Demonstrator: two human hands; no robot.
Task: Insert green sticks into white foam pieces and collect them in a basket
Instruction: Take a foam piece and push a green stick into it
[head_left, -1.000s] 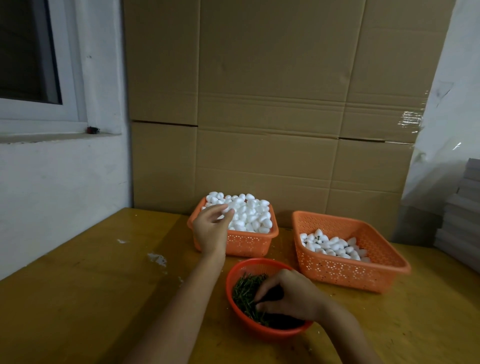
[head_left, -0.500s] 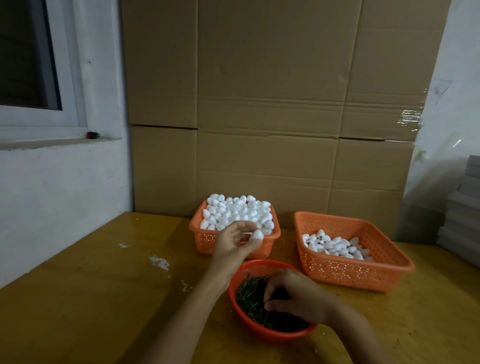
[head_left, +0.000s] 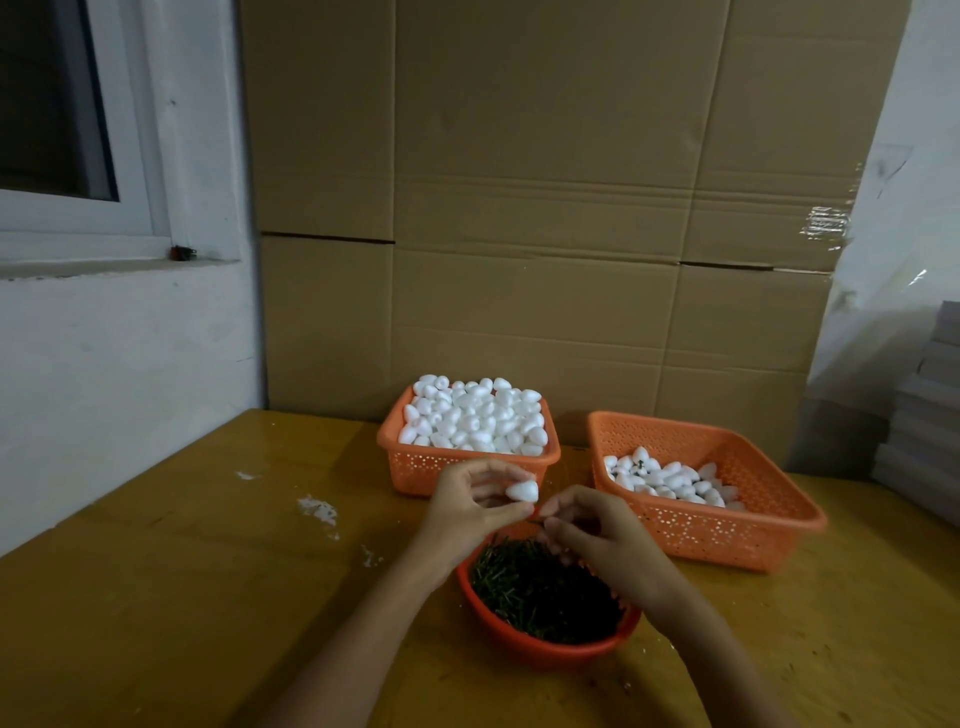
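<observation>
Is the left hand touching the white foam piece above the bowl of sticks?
Touching. The head view shows the left hand pinching the foam piece between thumb and fingertips, with no gap.

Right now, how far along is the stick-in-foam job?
Early. Done: a thin layer of foam pieces in the right basket, one showing green. In hand: left hand pinches a foam piece; right hand pinches beside it, stick too small to see. Left: the heaped left basket and a full bowl of green sticks.
</observation>
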